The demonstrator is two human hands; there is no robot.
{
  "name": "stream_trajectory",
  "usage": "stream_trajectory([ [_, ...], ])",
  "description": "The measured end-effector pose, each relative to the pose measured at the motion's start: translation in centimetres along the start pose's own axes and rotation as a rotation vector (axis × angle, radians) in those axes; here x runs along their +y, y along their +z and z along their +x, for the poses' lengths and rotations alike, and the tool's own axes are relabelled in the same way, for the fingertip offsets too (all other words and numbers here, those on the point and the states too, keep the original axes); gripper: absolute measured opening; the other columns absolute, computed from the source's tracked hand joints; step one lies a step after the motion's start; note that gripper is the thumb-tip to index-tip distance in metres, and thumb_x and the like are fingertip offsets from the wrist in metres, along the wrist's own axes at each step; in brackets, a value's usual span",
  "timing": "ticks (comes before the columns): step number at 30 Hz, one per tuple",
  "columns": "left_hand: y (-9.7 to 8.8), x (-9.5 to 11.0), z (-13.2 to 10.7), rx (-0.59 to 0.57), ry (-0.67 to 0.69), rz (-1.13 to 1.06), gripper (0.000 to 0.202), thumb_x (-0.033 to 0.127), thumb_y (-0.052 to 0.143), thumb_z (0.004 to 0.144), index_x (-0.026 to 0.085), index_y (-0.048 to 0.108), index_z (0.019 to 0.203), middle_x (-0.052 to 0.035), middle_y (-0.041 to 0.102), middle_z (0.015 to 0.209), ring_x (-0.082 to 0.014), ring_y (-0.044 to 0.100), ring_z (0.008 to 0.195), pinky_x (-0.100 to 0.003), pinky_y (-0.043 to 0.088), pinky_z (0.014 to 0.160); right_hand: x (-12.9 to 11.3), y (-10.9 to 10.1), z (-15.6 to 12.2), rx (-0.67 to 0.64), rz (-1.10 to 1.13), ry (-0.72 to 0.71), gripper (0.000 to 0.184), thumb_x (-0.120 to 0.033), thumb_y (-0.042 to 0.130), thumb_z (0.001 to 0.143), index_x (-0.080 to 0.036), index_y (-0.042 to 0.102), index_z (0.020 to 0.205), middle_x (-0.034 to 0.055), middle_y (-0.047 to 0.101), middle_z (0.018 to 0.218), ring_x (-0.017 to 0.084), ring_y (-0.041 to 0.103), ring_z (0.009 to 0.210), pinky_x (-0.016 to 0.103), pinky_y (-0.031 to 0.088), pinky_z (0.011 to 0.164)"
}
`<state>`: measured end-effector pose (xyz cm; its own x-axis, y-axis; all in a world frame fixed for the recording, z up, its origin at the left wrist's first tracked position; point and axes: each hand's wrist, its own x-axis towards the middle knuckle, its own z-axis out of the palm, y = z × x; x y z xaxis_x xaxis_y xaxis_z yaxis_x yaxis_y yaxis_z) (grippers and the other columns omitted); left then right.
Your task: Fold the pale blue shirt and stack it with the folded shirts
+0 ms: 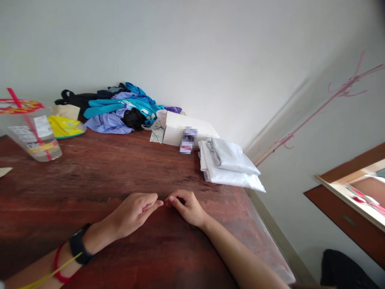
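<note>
Both my hands rest on the dark wooden table (99, 172), fingertips almost touching in the middle. My left hand (135, 212) lies on its side with the fingers loosely curled and nothing visible in it; a black watch and a red band sit on that wrist. My right hand (186, 206) lies palm down with the fingers bent inward, holding nothing I can see. The nearest things are the folded white plastic bags (230, 166) just beyond my right hand.
A white box (188, 128) sits behind the bags, near a pile of blue, purple and black clothes (120, 110) at the wall. A clear plastic cup with a red straw (31, 130) and a yellow item (64, 126) stand far left. The table's right edge drops to the floor.
</note>
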<state>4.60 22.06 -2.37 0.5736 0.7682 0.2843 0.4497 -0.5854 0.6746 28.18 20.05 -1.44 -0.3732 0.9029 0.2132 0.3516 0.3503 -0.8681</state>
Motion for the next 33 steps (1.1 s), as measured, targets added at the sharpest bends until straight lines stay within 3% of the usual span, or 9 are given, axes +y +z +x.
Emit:
stream_trajectory([
  [5, 0.45, -0.23, 0.04, 0.017, 0.064, 0.094, 0.046, 0.035, 0.052, 0.1, 0.021, 0.025, 0.065, 0.0072, 0.031, 0.057, -0.0098, 0.024, 0.054, -0.027, 0.019, 0.054, 0.21, 0.19, -0.09, 0.024, -0.01, -0.031, 0.032, -0.04, 0.056, 0.102, -0.019, 0.076, 0.088, 0.005, 0.077, 0.086, 0.018, 0.07, 0.08, 0.028, 0.052, 0.078],
  [14, 0.88, -0.5, -0.05, -0.067, 0.087, 0.265, 0.043, 0.03, 0.06, 0.096, 0.019, 0.034, 0.063, 0.0058, 0.042, 0.057, -0.0097, 0.031, 0.053, -0.027, 0.018, 0.055, 0.06, 0.23, 0.02, 0.027, -0.047, -0.078, 0.03, -0.038, 0.057, 0.102, -0.019, 0.075, 0.087, 0.0056, 0.077, 0.084, 0.018, 0.071, 0.08, 0.028, 0.052, 0.076],
  [23, 1.02, -0.58, 0.09, -0.13, 0.07, 0.269, 0.039, 0.029, 0.059, 0.098, 0.018, 0.042, 0.064, 0.0038, 0.053, 0.062, -0.0112, 0.042, 0.057, -0.029, 0.021, 0.059, 0.09, 0.42, -0.11, 0.028, -0.07, -0.083, 0.029, -0.037, 0.057, 0.102, -0.019, 0.075, 0.087, 0.0059, 0.077, 0.085, 0.018, 0.071, 0.081, 0.027, 0.052, 0.077],
  [33, 0.61, 0.12, 0.1, -0.177, 0.03, 0.249, 0.041, 0.029, 0.062, 0.096, 0.018, 0.04, 0.063, 0.0037, 0.051, 0.062, -0.0119, 0.042, 0.058, -0.029, 0.021, 0.059, 0.03, 0.5, -0.05, 0.009, -0.089, -0.054, 0.029, -0.036, 0.056, 0.102, -0.019, 0.073, 0.086, 0.0056, 0.076, 0.085, 0.018, 0.07, 0.08, 0.027, 0.051, 0.077],
])
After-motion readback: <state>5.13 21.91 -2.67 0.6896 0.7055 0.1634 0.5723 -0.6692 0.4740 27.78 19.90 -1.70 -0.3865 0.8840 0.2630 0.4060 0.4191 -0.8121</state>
